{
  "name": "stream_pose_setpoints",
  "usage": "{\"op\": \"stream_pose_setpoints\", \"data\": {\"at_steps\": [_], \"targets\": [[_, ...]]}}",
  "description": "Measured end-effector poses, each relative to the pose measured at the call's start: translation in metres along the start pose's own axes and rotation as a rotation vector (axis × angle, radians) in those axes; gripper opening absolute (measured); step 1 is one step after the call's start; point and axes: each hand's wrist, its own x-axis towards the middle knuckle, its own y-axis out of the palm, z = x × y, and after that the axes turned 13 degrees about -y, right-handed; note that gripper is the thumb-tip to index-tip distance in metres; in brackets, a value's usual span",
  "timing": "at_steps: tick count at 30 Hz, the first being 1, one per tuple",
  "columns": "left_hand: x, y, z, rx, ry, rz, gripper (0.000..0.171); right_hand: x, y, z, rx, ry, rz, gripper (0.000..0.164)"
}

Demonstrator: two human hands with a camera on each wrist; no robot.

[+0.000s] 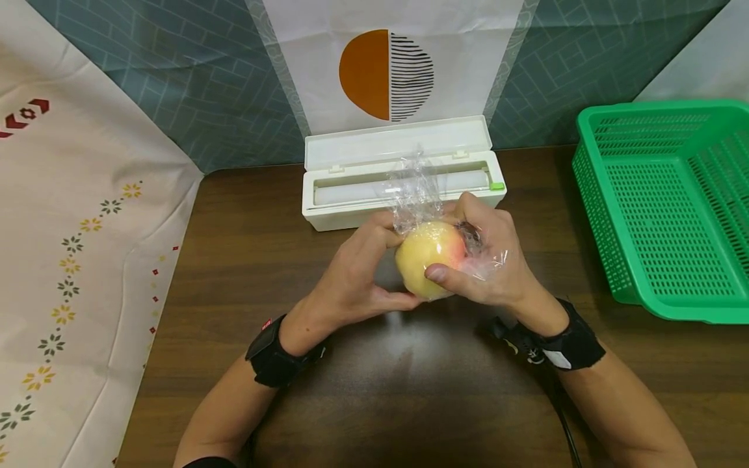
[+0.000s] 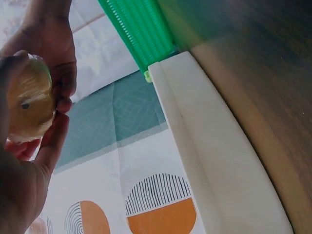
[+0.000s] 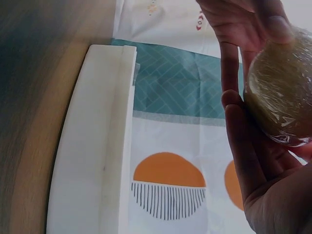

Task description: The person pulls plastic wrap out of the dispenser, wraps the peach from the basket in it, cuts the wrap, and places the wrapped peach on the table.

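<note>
A round yellow peach point(image 1: 422, 260) with a reddish blush is wrapped in clear plastic film and held up above the table between both hands. My left hand point(image 1: 357, 279) grips it from the left, thumb under its near edge and fingers at the far side. From the right, my right hand point(image 1: 491, 260) holds it with the thumb pressed across its front. Crumpled loose film point(image 1: 417, 188) sticks up beyond the fruit, and more bunches by the right palm. In the right wrist view the film lies tight and shiny over the peach point(image 3: 280, 90).
Behind the hands stands a white cling film box point(image 1: 345, 218), its lid raised and a film roll point(image 1: 351, 193) inside. A green plastic basket point(image 1: 629, 260) sits at the right. Patterned cloth point(image 1: 88, 260) covers the left side, and a printed sheet hangs behind the brown wooden table point(image 1: 234, 260).
</note>
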Motion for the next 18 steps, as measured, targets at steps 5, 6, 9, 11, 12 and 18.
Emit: {"op": "stream_pose_setpoints", "data": {"at_steps": [5,6,9,11,12,18], "targets": [[-0.001,0.0,0.002,0.04,0.031,0.008,0.061,0.001,0.0,0.0,0.005,0.012,-0.027,0.063],[-0.001,-0.001,0.003,0.05,0.038,0.012,0.061,-0.001,0.0,-0.002,0.004,0.024,-0.029,0.063],[-0.001,-0.003,0.004,0.064,0.06,0.03,0.06,-0.01,0.0,-0.01,0.017,0.106,-0.027,0.066],[0.0,-0.004,0.005,0.061,0.073,0.04,0.059,-0.016,0.0,-0.014,0.05,0.178,-0.028,0.069],[0.0,-0.005,0.006,0.059,0.079,0.044,0.059,-0.018,0.0,-0.016,0.077,0.212,-0.029,0.07],[0.0,-0.004,0.007,0.047,0.087,0.087,0.056,-0.024,0.0,-0.019,0.243,0.314,-0.069,0.078]]}}
